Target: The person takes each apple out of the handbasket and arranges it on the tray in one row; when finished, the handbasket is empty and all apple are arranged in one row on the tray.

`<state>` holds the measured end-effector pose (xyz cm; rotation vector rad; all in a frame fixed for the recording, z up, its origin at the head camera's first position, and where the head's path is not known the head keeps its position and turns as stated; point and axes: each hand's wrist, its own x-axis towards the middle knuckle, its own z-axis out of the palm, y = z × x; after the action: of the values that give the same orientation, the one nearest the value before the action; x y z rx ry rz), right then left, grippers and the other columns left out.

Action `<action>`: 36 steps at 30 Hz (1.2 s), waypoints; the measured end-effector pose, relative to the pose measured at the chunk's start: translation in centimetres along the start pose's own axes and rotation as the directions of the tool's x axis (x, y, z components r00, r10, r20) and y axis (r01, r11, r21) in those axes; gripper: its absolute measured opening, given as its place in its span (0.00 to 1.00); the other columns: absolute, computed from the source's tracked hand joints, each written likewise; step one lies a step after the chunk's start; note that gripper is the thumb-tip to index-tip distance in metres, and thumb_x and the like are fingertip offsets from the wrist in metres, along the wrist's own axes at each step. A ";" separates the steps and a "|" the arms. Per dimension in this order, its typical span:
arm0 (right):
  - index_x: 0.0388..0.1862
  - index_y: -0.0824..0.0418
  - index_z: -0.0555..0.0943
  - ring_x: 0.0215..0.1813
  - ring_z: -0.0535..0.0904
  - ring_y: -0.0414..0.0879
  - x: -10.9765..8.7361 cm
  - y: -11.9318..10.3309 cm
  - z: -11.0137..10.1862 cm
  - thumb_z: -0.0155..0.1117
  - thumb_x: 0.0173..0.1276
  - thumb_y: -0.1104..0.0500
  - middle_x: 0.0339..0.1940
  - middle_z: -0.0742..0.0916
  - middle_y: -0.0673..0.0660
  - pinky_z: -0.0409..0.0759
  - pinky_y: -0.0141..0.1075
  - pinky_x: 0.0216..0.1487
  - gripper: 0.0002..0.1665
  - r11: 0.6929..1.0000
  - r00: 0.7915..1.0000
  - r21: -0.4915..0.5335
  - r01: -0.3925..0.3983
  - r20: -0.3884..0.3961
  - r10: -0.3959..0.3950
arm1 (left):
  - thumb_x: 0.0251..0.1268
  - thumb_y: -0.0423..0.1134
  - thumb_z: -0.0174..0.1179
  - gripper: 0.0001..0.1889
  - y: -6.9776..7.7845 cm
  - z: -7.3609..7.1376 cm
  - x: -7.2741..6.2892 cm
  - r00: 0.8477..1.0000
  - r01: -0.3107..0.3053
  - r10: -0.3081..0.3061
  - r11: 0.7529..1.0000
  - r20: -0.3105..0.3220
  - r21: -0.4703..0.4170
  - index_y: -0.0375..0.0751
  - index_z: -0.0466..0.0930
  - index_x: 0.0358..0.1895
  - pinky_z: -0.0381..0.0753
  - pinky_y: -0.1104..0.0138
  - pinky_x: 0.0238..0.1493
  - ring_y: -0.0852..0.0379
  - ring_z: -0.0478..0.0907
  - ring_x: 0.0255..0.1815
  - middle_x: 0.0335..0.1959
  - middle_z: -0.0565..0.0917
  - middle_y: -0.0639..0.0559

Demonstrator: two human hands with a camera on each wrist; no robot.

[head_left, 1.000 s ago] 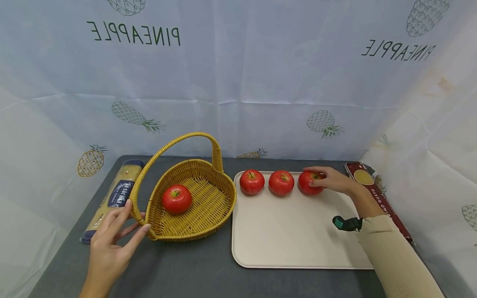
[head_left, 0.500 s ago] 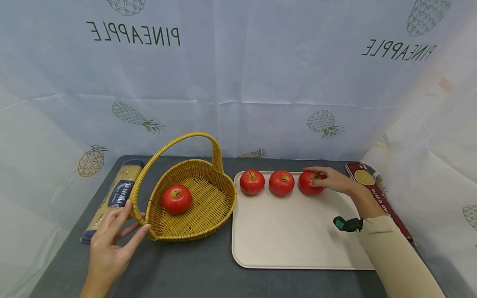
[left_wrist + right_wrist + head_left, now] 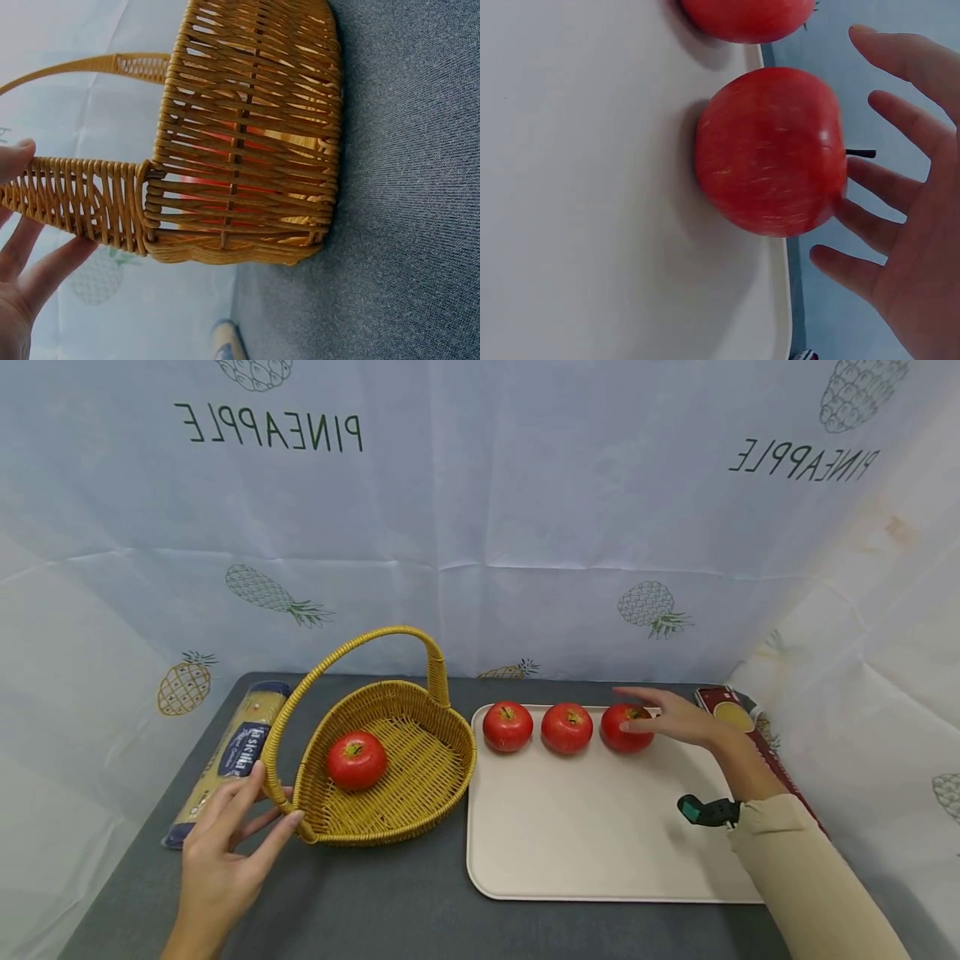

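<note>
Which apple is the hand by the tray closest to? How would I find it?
Find the cream tray right of the wicker basket. Three red apples sit in a row along its far edge. It is the right-end apple, the one beside the right hand, whose fingers are spread open around it.

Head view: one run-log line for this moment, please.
right hand: open, beside rightmost apple on tray | left hand: open, touching basket handle | basket: one apple
</note>
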<state>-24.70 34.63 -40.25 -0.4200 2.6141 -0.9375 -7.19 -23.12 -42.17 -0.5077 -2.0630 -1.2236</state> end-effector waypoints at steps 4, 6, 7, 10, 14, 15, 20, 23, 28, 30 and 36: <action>0.80 0.56 0.64 0.79 0.58 0.71 0.0 -0.7 -0.4 0.66 0.69 0.45 0.81 0.65 0.68 0.69 0.77 0.70 0.44 0.999 1.000 -0.032 0.022 -0.016 -0.023 | 0.63 0.36 0.70 0.35 0.0 0.0 0.0 1.000 -0.003 0.003 1.000 -0.003 0.011 0.24 0.68 0.71 0.84 0.83 0.53 0.73 0.80 0.56 0.54 0.77 0.64; 0.80 0.56 0.65 0.80 0.58 0.71 0.0 -1.1 -0.5 0.66 0.68 0.45 0.80 0.66 0.68 0.67 0.78 0.71 0.44 0.998 0.999 -0.046 0.045 -0.021 -0.046 | 0.63 0.34 0.71 0.36 0.0 0.0 0.1 1.000 -0.001 0.001 1.000 -0.003 0.017 0.24 0.68 0.71 0.83 0.84 0.53 0.73 0.80 0.56 0.54 0.77 0.64; 0.80 0.56 0.65 0.80 0.59 0.70 0.0 -1.4 -0.6 0.66 0.69 0.46 0.80 0.66 0.67 0.67 0.78 0.71 0.44 0.997 0.998 -0.050 0.057 -0.022 -0.058 | 0.63 0.35 0.71 0.36 0.0 0.0 0.0 1.000 0.003 -0.002 1.000 -0.003 0.019 0.25 0.68 0.71 0.83 0.84 0.53 0.74 0.80 0.56 0.54 0.77 0.65; 0.80 0.56 0.65 0.80 0.60 0.68 0.0 -2.3 -0.8 0.66 0.68 0.47 0.80 0.67 0.66 0.66 0.78 0.72 0.43 0.995 0.996 -0.050 0.091 -0.021 -0.092 | 0.60 0.31 0.72 0.36 0.1 0.0 0.0 1.000 0.009 -0.009 1.000 -0.003 0.027 0.25 0.68 0.71 0.83 0.84 0.53 0.73 0.80 0.55 0.54 0.76 0.65; 0.80 0.55 0.65 0.80 0.60 0.67 0.0 -3.8 -0.8 0.67 0.69 0.48 0.81 0.67 0.65 0.65 0.78 0.72 0.43 0.990 0.991 -0.066 0.128 -0.022 -0.129 | 0.58 0.27 0.72 0.37 0.1 0.0 0.0 1.000 0.021 -0.021 0.999 -0.006 0.036 0.26 0.69 0.71 0.83 0.84 0.52 0.74 0.80 0.55 0.54 0.76 0.65; 0.80 0.54 0.65 0.81 0.60 0.67 0.0 -4.3 -0.8 0.67 0.68 0.48 0.81 0.67 0.64 0.65 0.78 0.72 0.43 0.989 0.991 -0.072 0.132 -0.024 -0.134 | 0.58 0.28 0.72 0.37 0.1 0.0 0.0 1.000 0.023 -0.023 0.999 -0.007 0.036 0.26 0.69 0.71 0.83 0.84 0.52 0.74 0.80 0.55 0.54 0.76 0.65; 0.79 0.52 0.66 0.81 0.60 0.65 0.5 -6.4 -0.4 0.68 0.67 0.50 0.81 0.68 0.61 0.66 0.77 0.73 0.43 0.983 0.986 -0.088 0.162 -0.019 -0.164 | 0.60 0.33 0.71 0.36 0.1 0.0 0.0 1.000 0.019 -0.019 0.999 -0.005 0.026 0.25 0.69 0.71 0.83 0.84 0.53 0.73 0.80 0.56 0.54 0.77 0.64; 0.79 0.51 0.66 0.81 0.62 0.63 0.9 -7.7 0.0 0.70 0.66 0.49 0.80 0.69 0.59 0.67 0.76 0.73 0.44 0.976 0.981 -0.099 0.193 -0.005 -0.194 | 0.61 0.36 0.71 0.36 0.1 0.0 0.1 1.000 0.016 -0.016 1.000 -0.005 0.019 0.25 0.69 0.71 0.83 0.83 0.53 0.73 0.80 0.56 0.54 0.77 0.64; 0.80 0.48 0.66 0.81 0.63 0.61 1.6 -10.4 0.7 0.71 0.64 0.46 0.80 0.70 0.56 0.67 0.74 0.75 0.46 0.964 0.971 -0.117 0.239 0.031 -0.237 | 0.62 0.36 0.71 0.36 -0.1 0.0 0.1 1.000 0.000 0.000 1.000 -0.004 0.009 0.25 0.68 0.71 0.83 0.83 0.53 0.73 0.80 0.56 0.54 0.77 0.63; 0.80 0.47 0.65 0.81 0.63 0.60 1.8 -11.4 1.1 0.72 0.63 0.45 0.81 0.70 0.55 0.67 0.73 0.76 0.47 0.960 0.968 -0.123 0.251 0.046 -0.247 | 0.63 0.37 0.70 0.36 -0.1 0.0 0.0 1.000 -0.006 0.006 1.000 -0.002 0.006 0.25 0.68 0.71 0.84 0.83 0.53 0.73 0.80 0.56 0.54 0.77 0.63; 0.80 0.46 0.65 0.82 0.63 0.57 2.4 -14.2 2.1 0.74 0.61 0.44 0.80 0.70 0.53 0.66 0.69 0.79 0.49 0.948 0.957 -0.137 0.288 0.090 -0.277 | 0.65 0.43 0.68 0.37 -0.2 0.0 0.1 1.000 -0.021 0.021 1.000 0.001 -0.003 0.24 0.68 0.71 0.84 0.83 0.53 0.72 0.80 0.56 0.55 0.77 0.63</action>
<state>-23.75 22.02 -33.06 -0.8698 2.6128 -0.7958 -7.37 -23.23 -42.23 -0.5303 -2.0523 -1.2147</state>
